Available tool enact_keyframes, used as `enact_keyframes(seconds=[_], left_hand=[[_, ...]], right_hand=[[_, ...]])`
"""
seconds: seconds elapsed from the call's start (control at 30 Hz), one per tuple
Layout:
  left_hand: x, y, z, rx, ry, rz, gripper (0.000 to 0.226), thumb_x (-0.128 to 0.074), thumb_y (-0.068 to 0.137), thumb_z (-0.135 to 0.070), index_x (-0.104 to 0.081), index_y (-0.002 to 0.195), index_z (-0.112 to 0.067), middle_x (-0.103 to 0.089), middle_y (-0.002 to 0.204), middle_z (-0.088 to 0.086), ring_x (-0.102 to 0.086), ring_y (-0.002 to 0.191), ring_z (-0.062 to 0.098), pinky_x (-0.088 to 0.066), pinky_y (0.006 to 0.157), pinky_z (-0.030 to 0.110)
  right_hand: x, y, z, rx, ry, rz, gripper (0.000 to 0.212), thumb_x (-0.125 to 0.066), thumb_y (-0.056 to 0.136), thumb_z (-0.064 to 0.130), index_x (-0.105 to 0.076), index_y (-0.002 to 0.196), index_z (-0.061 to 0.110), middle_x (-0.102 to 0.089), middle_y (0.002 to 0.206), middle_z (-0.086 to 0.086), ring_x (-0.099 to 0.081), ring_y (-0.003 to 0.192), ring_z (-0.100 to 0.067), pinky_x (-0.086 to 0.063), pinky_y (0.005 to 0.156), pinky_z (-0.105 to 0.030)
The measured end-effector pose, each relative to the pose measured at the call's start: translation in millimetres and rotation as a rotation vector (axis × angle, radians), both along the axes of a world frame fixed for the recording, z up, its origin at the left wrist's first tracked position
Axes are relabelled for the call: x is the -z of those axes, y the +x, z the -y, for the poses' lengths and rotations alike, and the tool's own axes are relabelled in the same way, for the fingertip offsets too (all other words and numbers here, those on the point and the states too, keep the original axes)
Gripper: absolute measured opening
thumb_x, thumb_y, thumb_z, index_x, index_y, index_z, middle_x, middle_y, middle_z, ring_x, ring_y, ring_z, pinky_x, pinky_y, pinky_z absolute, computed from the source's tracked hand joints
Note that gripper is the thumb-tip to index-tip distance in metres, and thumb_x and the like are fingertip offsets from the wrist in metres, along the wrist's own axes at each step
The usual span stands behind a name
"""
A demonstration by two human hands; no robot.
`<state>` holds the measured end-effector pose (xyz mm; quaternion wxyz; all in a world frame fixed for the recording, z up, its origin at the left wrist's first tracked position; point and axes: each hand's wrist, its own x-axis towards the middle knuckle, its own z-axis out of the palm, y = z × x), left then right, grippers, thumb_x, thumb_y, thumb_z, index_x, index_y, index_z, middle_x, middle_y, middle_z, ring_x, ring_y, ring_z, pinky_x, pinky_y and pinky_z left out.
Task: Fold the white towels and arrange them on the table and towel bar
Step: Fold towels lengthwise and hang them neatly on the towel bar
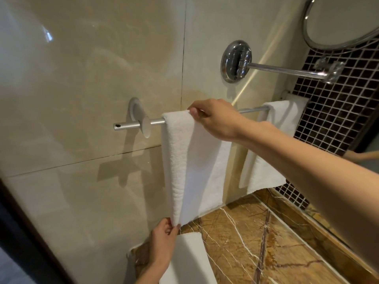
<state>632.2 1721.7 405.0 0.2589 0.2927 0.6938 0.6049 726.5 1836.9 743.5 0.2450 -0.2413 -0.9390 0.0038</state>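
Note:
A folded white towel (184, 165) hangs over the metal towel bar (131, 125) on the beige wall. My right hand (215, 119) pinches its top edge on the bar. Below, my left hand (164, 240) pinches the towel's bottom corner. A second white towel (276, 140) hangs further right on the same bar. A third folded white towel (188, 261) lies on the brown marble counter (256, 238), partly under my left wrist.
A chrome wall mount with an arm (235, 61) carries a round mirror (344, 19) at the upper right. Dark mosaic tile (338, 103) covers the right wall. A dark door frame (24, 238) runs along the lower left.

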Motion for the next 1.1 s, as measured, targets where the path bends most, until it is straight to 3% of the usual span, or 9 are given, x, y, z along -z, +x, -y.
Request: enact_keyframes(seconds=[0.13,0.5,0.8,0.93,1.1], left_hand=[[-3.0,2.9,-8.3,0.004,0.010,-0.001,0.011,-0.071,0.080,0.001,-0.062,0.076,-0.003,-0.071,0.068,0.006,-0.068,0.069,0.026,-0.049,0.064,0.030],[-3.6,19.9,-31.5,0.050,0.017,-0.010,0.009,-0.070,0.081,0.000,-0.064,0.086,-0.005,-0.073,0.077,0.003,-0.070,0.075,0.017,-0.052,0.070,0.028],[-2.8,27.1,-52.2,0.114,0.030,-0.023,0.010,-0.070,0.081,-0.001,-0.065,0.079,-0.008,-0.073,0.071,0.000,-0.070,0.073,0.019,-0.053,0.071,0.031],[1.2,34.4,-63.7,0.149,0.012,-0.058,0.012,-0.072,0.080,-0.004,-0.065,0.078,-0.014,-0.073,0.070,-0.007,-0.070,0.069,0.014,-0.054,0.065,0.027],[1.7,42.2,-80.7,0.176,-0.009,-0.048,0.012,-0.073,0.079,-0.008,-0.065,0.079,-0.016,-0.073,0.072,-0.009,-0.070,0.070,0.009,-0.056,0.068,0.031]], right_hand=[[-0.2,4.4,-5.9,0.009,0.014,-0.001,0.029,-0.039,0.100,0.028,-0.063,0.103,0.012,-0.066,0.091,-0.007,-0.055,0.087,-0.031,-0.040,0.071,-0.036],[0.5,23.7,-22.5,0.043,-0.019,-0.022,0.028,-0.040,0.100,0.029,-0.064,0.107,0.016,-0.066,0.094,-0.005,-0.057,0.091,-0.030,-0.047,0.082,-0.043],[2.0,43.5,-46.4,0.063,-0.042,-0.037,0.029,-0.040,0.100,0.028,-0.065,0.108,0.014,-0.067,0.100,-0.006,-0.058,0.095,-0.029,-0.047,0.085,-0.045],[3.6,53.2,-58.6,0.073,-0.059,-0.059,0.029,-0.041,0.100,0.028,-0.065,0.111,0.016,-0.068,0.103,-0.007,-0.059,0.098,-0.028,-0.047,0.086,-0.044],[4.5,63.2,-70.8,0.071,-0.063,-0.072,0.030,-0.041,0.100,0.027,-0.066,0.110,0.012,-0.068,0.104,-0.008,-0.059,0.097,-0.027,-0.046,0.086,-0.043]])
